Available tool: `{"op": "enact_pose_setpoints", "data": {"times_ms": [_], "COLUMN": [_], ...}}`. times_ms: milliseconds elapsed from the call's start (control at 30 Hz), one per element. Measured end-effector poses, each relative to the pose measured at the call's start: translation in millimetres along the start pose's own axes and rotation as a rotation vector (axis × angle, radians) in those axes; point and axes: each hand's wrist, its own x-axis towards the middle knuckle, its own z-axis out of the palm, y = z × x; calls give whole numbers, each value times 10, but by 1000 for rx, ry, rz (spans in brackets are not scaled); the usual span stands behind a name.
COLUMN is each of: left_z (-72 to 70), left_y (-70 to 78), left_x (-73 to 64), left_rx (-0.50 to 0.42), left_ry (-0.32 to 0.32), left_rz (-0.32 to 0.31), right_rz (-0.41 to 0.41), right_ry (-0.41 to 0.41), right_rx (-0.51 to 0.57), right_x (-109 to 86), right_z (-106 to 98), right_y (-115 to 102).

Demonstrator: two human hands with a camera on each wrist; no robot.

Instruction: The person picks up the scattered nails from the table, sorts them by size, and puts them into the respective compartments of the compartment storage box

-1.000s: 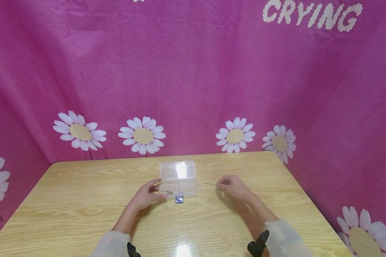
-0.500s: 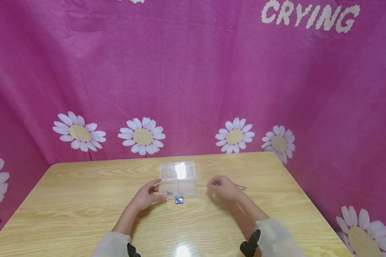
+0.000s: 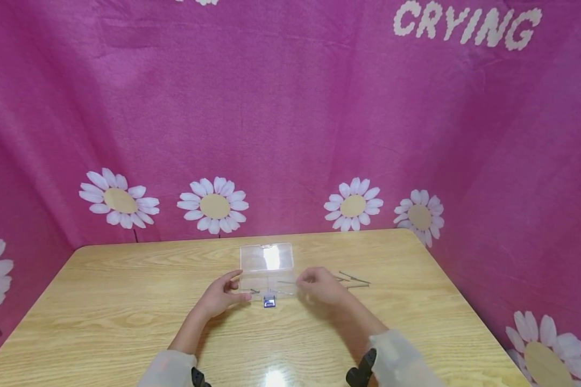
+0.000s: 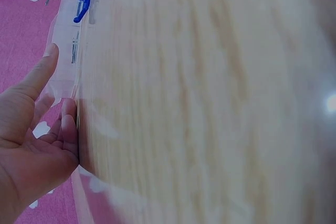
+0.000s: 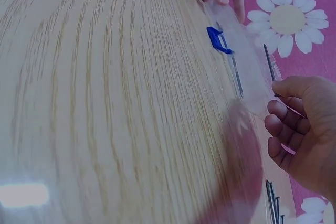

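Note:
A clear plastic box [image 3: 254,282] with compartments stands on the table, its lid [image 3: 256,258] folded back and its blue latch [image 3: 269,301] at the front. My left hand [image 3: 219,294] holds the box at its left end, thumb by the front edge and fingers at the side. Between thumb and forefinger my right hand [image 3: 323,285] pinches a nail [image 5: 270,64], which points left over the box's right compartment. Small dark nails [image 3: 255,291] lie in the left compartment, and longer thin nails [image 3: 283,292] along the front of the right one.
Several loose long nails [image 3: 357,279] lie on the wooden table [image 3: 126,306] to the right of my right hand. Behind the table hangs a pink curtain [image 3: 290,134] with white flowers.
My right hand has moved left with the nail, from right of the box to its right edge, uncovering the loose nails on the table. My left hand stays at the box.

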Motion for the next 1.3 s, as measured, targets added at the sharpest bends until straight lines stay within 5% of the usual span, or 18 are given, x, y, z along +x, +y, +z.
{"op": "enact_pose_setpoints", "data": {"times_ms": [1300], "left_z": [13], "left_y": [11], "left_x": [-20], "left_rx": [-4], "left_ry": [3], "left_rz": [11], "right_rz": [-78], "right_ry": [74], "right_rx": [-191], "right_x": [127], "right_z": [160], "right_y": [83]}}
